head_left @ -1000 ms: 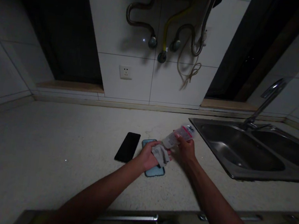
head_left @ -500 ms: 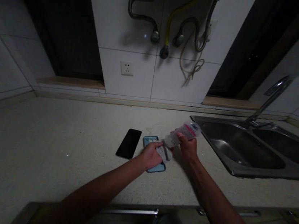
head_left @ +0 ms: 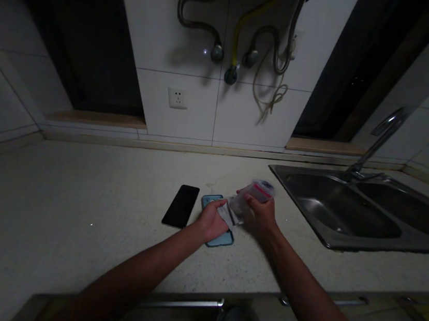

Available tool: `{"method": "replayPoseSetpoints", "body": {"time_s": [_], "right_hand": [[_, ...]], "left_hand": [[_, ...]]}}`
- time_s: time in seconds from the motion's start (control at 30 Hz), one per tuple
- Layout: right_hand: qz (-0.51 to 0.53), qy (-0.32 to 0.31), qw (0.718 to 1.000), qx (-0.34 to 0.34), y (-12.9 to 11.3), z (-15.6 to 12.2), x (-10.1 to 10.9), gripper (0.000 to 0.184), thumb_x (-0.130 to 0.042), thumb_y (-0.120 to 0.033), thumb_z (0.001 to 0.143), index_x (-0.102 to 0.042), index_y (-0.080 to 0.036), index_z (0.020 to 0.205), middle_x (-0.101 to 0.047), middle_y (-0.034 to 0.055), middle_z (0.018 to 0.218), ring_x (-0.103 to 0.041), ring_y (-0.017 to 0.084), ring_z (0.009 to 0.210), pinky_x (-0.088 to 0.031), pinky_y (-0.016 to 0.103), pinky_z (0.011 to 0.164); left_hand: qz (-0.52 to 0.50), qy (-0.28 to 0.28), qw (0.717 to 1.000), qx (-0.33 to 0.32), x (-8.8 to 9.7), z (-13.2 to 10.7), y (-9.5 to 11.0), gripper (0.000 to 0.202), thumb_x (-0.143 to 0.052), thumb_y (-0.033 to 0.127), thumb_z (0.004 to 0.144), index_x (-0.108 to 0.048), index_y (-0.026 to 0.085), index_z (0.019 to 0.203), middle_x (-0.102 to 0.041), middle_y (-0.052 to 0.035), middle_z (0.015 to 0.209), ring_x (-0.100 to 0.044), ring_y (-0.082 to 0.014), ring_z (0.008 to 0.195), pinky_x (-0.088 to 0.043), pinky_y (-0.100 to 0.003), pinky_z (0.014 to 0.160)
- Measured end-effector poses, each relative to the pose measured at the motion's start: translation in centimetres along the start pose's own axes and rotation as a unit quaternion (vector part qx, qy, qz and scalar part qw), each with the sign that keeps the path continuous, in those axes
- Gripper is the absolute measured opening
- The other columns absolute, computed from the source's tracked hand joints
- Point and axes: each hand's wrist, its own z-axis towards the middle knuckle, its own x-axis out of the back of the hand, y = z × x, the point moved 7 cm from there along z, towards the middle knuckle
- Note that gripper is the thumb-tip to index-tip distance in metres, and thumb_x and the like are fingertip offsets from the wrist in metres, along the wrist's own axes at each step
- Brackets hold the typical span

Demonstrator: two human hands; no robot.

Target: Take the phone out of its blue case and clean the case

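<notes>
My left hand (head_left: 213, 222) is closed on a pale, flat, card-like piece (head_left: 225, 213) with a dark strip along one side; its kind is unclear. My right hand (head_left: 262, 211) grips a clear plastic zip bag (head_left: 256, 190) with a red band near its far end. The bag's near end meets the pale piece, and I cannot tell whether the piece is inside it. Under my left hand lies a light-blue phone case (head_left: 221, 240), partly covered. A black smartphone (head_left: 181, 206) rests on the counter to the left of the case, dark screen up.
The pale speckled countertop (head_left: 116, 195) runs along a tiled wall. A steel double sink (head_left: 329, 242) with a tall faucet (head_left: 376, 144) is set in at the right. A wall socket (head_left: 177, 98) and hanging pipes (head_left: 236, 33) are at the back.
The view has shifted slightly. My right hand has tilted the zip bag more upright and drawn it a little closer to my left hand. The phone and case have stayed put.
</notes>
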Motion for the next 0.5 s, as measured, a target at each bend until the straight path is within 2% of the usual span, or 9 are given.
{"method": "replayPoseSetpoints", "body": {"time_s": [0.13, 0.23, 0.33, 0.43, 0.5], "right_hand": [[-0.01, 0.011, 1.0, 0.027, -0.3, 0.4, 0.4, 0.026, -0.088, -0.027, 0.06, -0.073, -0.017, 0.079, -0.077, 0.0057, 0.077, -0.07, 0.019, 0.067, -0.056, 0.029, 0.063], [0.042, 0.026, 0.998, 0.038, -0.6, 0.8, 0.6, 0.03, -0.087, -0.031, 0.06, -0.072, -0.018, 0.084, -0.075, 0.0022, 0.076, -0.07, 0.019, 0.067, -0.057, 0.03, 0.065], [0.138, 0.035, 0.99, -0.002, -0.5, 1.2, 0.8, 0.034, -0.087, -0.035, 0.058, -0.071, -0.018, 0.083, -0.074, 0.0006, 0.076, -0.07, 0.019, 0.068, -0.059, 0.03, 0.065], [0.225, 0.056, 0.971, -0.053, 0.0, 1.5, 1.3, 0.031, -0.085, -0.033, 0.061, -0.068, -0.021, 0.083, -0.074, -0.0012, 0.078, -0.071, 0.017, 0.074, -0.061, 0.031, 0.074], [0.268, 0.072, 0.959, -0.064, 0.1, 1.7, 1.8, 0.026, -0.082, -0.029, 0.065, -0.066, -0.024, 0.086, -0.073, -0.0034, 0.078, -0.07, 0.015, 0.075, -0.061, 0.034, 0.08]], "left_hand": [[0.015, 0.014, 1.0, -0.011, 0.2, -0.1, 0.3, 0.028, -0.039, 0.018, 0.093, -0.066, 0.011, 0.092, -0.073, -0.0156, 0.091, -0.07, -0.028, 0.091, -0.054, -0.047, 0.086], [0.017, 0.05, 0.998, -0.039, 0.8, 0.0, 1.0, 0.027, -0.039, 0.019, 0.095, -0.064, 0.011, 0.087, -0.072, -0.0135, 0.083, -0.07, -0.0257, 0.084, -0.056, -0.043, 0.081], [0.013, 0.077, 0.995, -0.066, 1.2, 0.0, 1.7, 0.026, -0.04, 0.018, 0.095, -0.063, 0.011, 0.085, -0.07, -0.0113, 0.077, -0.069, -0.0221, 0.076, -0.056, -0.038, 0.076], [0.001, 0.098, 0.993, -0.073, 1.5, -0.2, 2.0, 0.025, -0.042, 0.019, 0.095, -0.062, 0.011, 0.081, -0.068, -0.0104, 0.072, -0.067, -0.0192, 0.068, -0.055, -0.033, 0.069], [-0.005, 0.114, 0.991, -0.076, 1.7, -0.4, 2.1, 0.025, -0.043, 0.02, 0.095, -0.061, 0.012, 0.079, -0.067, -0.0103, 0.071, -0.067, -0.0184, 0.065, -0.055, -0.031, 0.066]]}}
